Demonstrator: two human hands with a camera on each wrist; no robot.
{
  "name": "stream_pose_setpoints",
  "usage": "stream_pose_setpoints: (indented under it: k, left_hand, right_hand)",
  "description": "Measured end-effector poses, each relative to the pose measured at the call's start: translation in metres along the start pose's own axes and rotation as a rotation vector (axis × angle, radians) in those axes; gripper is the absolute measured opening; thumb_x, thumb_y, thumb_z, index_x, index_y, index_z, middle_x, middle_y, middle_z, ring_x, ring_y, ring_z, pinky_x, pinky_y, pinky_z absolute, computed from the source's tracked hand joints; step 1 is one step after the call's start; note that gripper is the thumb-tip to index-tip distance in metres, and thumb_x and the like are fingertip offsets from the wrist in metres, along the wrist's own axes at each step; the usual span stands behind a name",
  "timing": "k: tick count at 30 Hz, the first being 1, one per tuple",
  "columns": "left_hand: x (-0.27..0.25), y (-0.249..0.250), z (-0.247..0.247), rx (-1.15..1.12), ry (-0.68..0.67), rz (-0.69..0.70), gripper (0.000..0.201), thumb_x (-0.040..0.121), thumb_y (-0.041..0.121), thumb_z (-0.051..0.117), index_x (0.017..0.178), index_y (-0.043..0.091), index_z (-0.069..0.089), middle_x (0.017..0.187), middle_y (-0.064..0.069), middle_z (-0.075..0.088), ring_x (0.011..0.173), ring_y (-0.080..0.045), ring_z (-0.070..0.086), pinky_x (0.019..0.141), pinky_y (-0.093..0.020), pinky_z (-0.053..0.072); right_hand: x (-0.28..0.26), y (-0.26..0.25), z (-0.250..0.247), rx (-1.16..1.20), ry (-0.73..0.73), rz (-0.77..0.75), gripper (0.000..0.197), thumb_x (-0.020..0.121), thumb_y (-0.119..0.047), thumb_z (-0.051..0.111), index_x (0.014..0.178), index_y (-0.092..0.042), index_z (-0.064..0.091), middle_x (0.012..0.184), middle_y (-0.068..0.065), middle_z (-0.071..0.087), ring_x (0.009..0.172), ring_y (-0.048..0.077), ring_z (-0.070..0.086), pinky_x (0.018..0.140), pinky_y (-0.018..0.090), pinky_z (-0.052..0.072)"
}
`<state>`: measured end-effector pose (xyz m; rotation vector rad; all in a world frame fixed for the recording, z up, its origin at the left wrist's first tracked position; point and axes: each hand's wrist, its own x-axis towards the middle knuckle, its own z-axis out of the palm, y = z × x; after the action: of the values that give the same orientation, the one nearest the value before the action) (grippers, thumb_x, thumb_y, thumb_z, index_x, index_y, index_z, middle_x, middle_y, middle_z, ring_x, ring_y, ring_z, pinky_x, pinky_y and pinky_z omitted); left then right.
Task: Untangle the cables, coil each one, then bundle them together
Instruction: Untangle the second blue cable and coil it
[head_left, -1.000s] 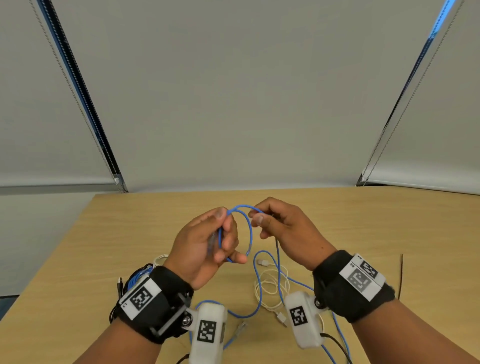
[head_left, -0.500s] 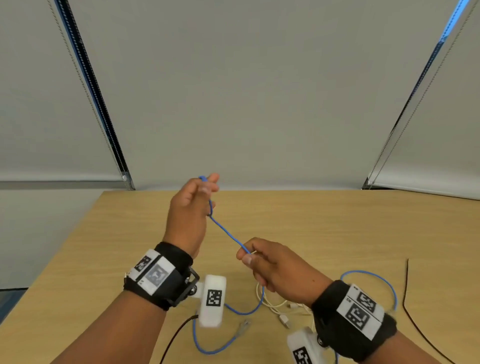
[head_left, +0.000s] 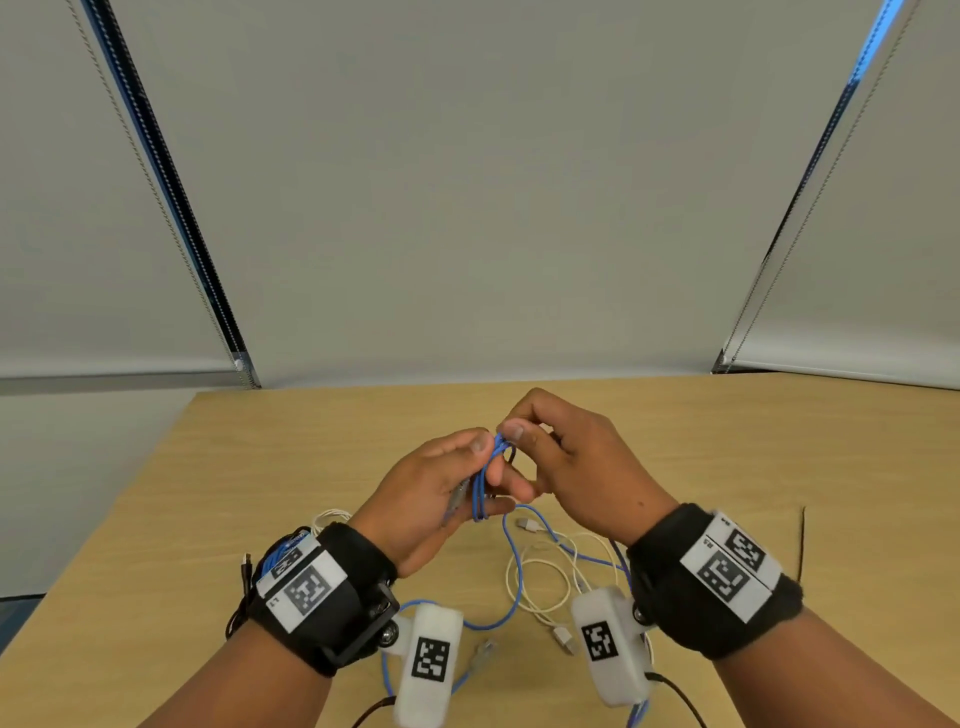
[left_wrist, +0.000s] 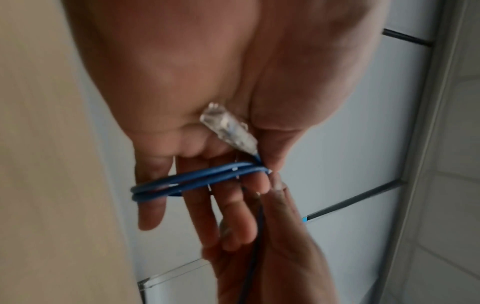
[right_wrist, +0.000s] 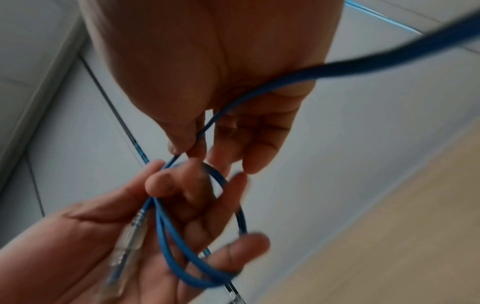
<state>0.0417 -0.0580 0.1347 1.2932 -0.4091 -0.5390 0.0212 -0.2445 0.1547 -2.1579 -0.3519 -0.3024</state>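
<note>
Above the wooden table (head_left: 311, 467), my left hand (head_left: 485, 470) holds two small loops of the blue cable (head_left: 482, 493) around its fingers, thumb pressing them. The cable's clear plug (head_left: 457, 499) lies against the palm, and the loops (left_wrist: 197, 179) and plug (left_wrist: 228, 127) also show in the left wrist view. My right hand (head_left: 519, 434) touches the left and pinches the same blue cable (right_wrist: 182, 152) just above the loop (right_wrist: 202, 236). The rest of the blue cable (head_left: 511, 587) trails down to the table, ending in a second clear plug (head_left: 483, 652).
A loose white cable (head_left: 540, 577) with white plugs (head_left: 527, 525) lies tangled with the blue one under my hands. A coiled blue and black bundle (head_left: 280, 553) sits behind my left wrist. A thin black cable (head_left: 802, 540) lies at the right. Window blinds hang behind the table.
Half a second ago my hands were apart, the left raised with the blue cable stretched between them. They have come back together and a second loop lies in the left hand.
</note>
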Motion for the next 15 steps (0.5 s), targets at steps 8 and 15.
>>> stream_pose_setpoints:
  k: [8,15]
  left_hand:
    - [-0.003,0.013,0.011,-0.134,0.003,0.053,0.034,0.103,0.033,0.047,0.076,0.014,0.05,0.061,-0.001,0.031,0.046,-0.012,0.025,0.057,-0.037,0.057]
    - [0.003,0.036,-0.012,-0.612,0.186,0.269,0.04,0.104,0.04,0.038,0.077,0.015,0.055,0.08,-0.007,0.072,0.087,-0.026,0.075,0.07,-0.042,0.062]
  right_hand:
    - [0.004,0.001,-0.001,0.188,-0.061,-0.006,0.021,0.106,-0.028,0.049,0.091,-0.016,0.056,0.072,0.001,0.06,0.052,0.004,0.047,0.052,0.015,0.037]
    - [-0.008,0.021,0.001,0.247,-0.198,0.218,0.021,0.105,-0.028,0.049,0.098,-0.026,0.069,0.066,-0.003,0.057,0.051,0.016,0.048,0.048,0.027,0.041]
